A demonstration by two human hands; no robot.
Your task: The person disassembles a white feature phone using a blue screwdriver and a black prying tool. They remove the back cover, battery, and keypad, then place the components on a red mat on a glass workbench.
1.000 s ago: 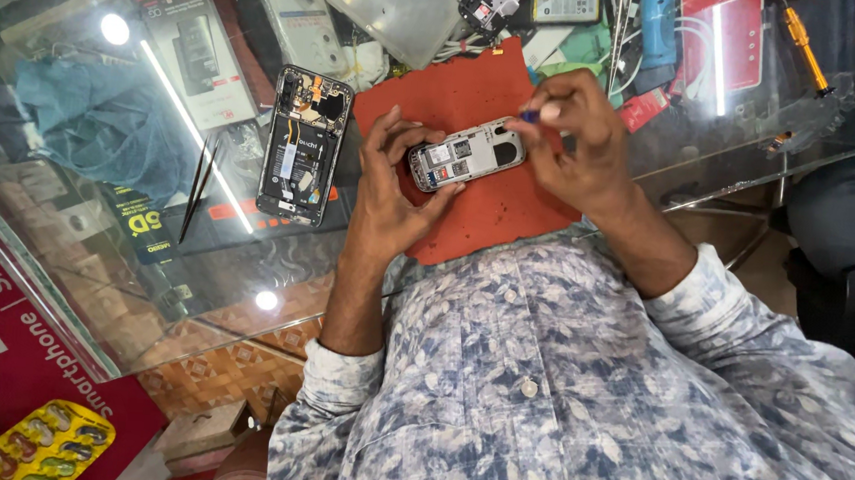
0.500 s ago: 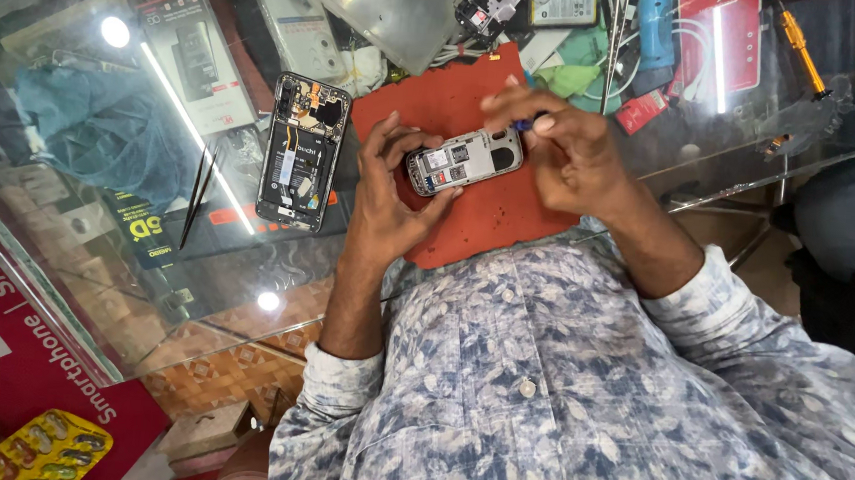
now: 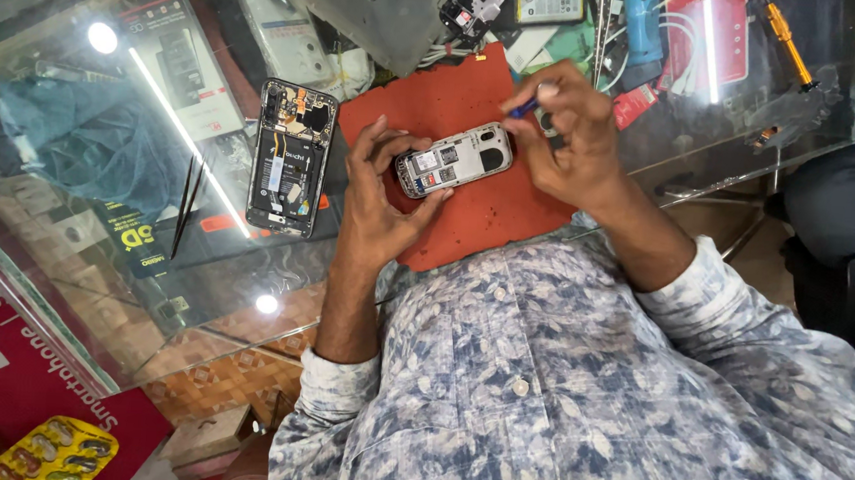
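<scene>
Head view shows a patterned shirt [image 3: 577, 401] closest. Past it, the left hand [image 3: 380, 202] curls around the end of a small phone [image 3: 453, 159] with its back off, holding it on a red mat [image 3: 476, 123]. The right hand [image 3: 575, 140] pinches a little blue tool [image 3: 525, 108] just above the phone. Farther left, a bigger open phone [image 3: 291, 157] lies on the glass table [image 3: 102, 167].

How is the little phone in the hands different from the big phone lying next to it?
The small silver phone is short and pale; the large opened smartphone is long and dark. The small one lies on the red mat, steadied by the left hand; the large one lies untouched on the glass counter. Both have their backs off, showing their insides.
</scene>
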